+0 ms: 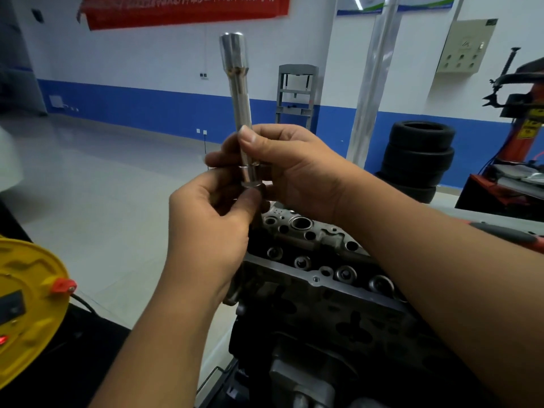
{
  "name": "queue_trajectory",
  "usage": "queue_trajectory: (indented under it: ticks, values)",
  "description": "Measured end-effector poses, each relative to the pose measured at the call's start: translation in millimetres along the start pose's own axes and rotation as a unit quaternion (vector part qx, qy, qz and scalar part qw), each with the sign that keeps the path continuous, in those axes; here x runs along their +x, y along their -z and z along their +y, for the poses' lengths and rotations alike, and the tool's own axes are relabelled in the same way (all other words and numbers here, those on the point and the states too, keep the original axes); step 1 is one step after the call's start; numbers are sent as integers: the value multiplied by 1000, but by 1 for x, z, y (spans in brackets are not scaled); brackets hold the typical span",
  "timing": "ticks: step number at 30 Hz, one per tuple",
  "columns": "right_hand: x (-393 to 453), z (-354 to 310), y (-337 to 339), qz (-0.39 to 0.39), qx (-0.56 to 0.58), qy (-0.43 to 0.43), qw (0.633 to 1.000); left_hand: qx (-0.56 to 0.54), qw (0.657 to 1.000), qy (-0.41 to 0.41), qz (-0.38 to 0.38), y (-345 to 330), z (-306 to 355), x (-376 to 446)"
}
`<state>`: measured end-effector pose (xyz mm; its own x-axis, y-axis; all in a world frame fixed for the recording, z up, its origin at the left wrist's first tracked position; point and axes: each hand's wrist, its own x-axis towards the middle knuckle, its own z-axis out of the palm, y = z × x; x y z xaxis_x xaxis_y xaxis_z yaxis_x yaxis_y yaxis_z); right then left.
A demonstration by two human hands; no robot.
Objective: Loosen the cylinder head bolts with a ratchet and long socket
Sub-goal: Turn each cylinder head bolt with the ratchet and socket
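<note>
White walls with a blue band (164, 110) along the bottom close off the workshop behind my hands, over a pale tiled floor (97, 184). A red banner (182, 8) hangs at the top of the wall; its lettering is cut off and too blurred for me to read. Further right I see a grey press frame (297, 92), a stack of black tyres (418, 157) and a red tyre machine (518, 119) with a yellow label I cannot make out.

I hold the long socket (240, 104) up in front of me, nearly upright, its wide hex end at the top, well above the cylinder head (318, 260). My right hand (294, 172) grips its lower shaft: the thumb lies up along the front and the fingers curl round behind. My left hand (212, 228) comes from below, thumb and fingertips pinching at the stepped drive end of the socket, just under the right thumb. The two hands touch there. I cannot tell whether anything else is in the left hand.

Below my wrists the cylinder head sits with its round bores and valve pockets facing up. By my right forearm lies a tool handle (506, 234), red and grey. At lower left is a yellow cable reel (26, 307) with a red knob.
</note>
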<state>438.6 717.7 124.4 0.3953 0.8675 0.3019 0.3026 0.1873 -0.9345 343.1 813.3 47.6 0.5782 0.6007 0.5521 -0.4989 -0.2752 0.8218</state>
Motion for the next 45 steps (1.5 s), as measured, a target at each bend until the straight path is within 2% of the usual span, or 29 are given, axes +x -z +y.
queue_trajectory:
  ticks: [5, 9, 11, 14, 19, 25, 29, 32, 38, 42, 45]
  values:
    - [3, 1, -2, 34, -7, 8, 999, -11, 998, -13, 55, -2, -2, -1]
    - [3, 0, 0, 19, -16, 18, 1000, -2, 999, 4, -32, -2, 0, 1]
    - [3, 0, -1, 8, -9, 14, 1000, -5, 999, 7, -45, -2, -1, 3]
    - [5, 2, -1, 2, -2, 1, 1000, -11, 1000, 3, -5, -1, -2, 2]
    - [6, 3, -1, 48, -2, 0, 999, -10, 999, -16, 39, -5, -1, 1]
    - [3, 1, 0, 33, -1, 15, 999, 31, 999, -27, -33, -5, -2, 4]
    - [3, 1, -5, 16, 12, -6, 1000, 19, 999, -35, 27, -3, -5, 3]
    - [4, 2, -2, 30, -6, 2, 1000, -16, 999, -22, 43, -2, -6, 1]
    - [3, 2, 2, 22, -12, 10, 1000, -37, 999, 2, -25, -2, -5, 5]
    - [4, 2, -1, -6, -11, -4, 1000, -62, 998, -5, 22, -1, -6, 4]
    - [5, 2, 0, 28, -20, -4, 999, -94, 995, 5, 44, 0, -7, 3]
